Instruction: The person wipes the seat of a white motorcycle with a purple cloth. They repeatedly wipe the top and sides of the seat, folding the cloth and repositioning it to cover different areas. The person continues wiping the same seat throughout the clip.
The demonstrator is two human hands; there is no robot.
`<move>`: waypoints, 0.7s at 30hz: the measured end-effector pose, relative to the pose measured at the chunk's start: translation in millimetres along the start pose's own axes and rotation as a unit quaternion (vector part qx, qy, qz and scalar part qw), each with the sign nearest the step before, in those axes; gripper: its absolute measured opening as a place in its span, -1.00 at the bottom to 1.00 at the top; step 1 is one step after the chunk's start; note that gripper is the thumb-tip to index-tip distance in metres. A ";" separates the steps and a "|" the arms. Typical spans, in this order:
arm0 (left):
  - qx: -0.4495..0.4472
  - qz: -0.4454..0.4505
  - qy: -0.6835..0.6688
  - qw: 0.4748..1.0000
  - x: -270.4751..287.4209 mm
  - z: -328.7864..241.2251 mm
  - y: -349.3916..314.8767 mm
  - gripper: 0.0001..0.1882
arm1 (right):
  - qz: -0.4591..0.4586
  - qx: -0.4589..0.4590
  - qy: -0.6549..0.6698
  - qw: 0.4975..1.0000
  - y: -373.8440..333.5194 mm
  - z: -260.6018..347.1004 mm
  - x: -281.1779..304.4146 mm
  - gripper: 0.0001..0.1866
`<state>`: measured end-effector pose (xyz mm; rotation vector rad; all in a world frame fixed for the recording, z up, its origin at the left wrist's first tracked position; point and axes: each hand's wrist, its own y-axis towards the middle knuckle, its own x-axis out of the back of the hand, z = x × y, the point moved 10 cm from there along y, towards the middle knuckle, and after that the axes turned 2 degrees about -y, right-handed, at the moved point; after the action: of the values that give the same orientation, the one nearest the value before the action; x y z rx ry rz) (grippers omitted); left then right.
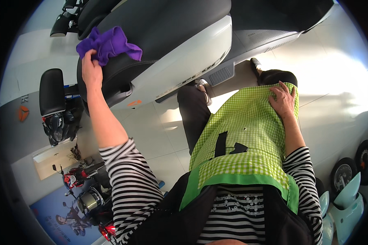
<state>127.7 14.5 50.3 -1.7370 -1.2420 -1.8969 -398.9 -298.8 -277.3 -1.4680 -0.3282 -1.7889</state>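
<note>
Out at the upper left, my left hand (92, 72) grips a crumpled purple cloth (109, 44). The cloth lies on the rear part of a long black scooter seat (167, 30), and part of my fingers is hidden in its folds. My right hand (283, 101) rests on my green checked apron (243, 118), over my thigh, with its fingers spread and nothing in them. Below the seat runs the scooter's white side panel (184, 61).
A grey footboard (270, 38) extends at the upper right. Another black seat (52, 92) stands at the left, above several parked motorcycles (90, 192). Pale green body panels (347, 216) and wheels (342, 174) are at the lower right. The floor (151, 130) is light tile.
</note>
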 end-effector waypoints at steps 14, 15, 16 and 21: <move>-0.090 -0.143 -0.011 0.986 -51.3 -238.6 4.7 -0.68 | -0.078 0.021 0.054 0.995 11.7 -5.1 15.7 -0.64; -0.123 -0.165 -0.011 0.979 -55.4 -261.7 -0.2 -0.74 | -0.080 0.017 0.058 0.995 11.1 -6.3 15.7 -0.64; -0.167 -0.165 -0.039 0.971 -63.7 -284.8 -6.8 -0.75 | -0.084 0.013 0.060 0.995 11.5 -6.9 15.3 -0.64; -0.380 -0.096 -0.007 0.920 -144.1 -407.8 -80.8 -0.84 | -0.085 -0.008 0.076 0.993 12.9 -13.6 13.7 -0.65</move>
<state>-168.2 -286.2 -74.4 -2.0112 -0.7214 -2.7358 -399.9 -321.4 -272.4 -1.3379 -0.3718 -2.0305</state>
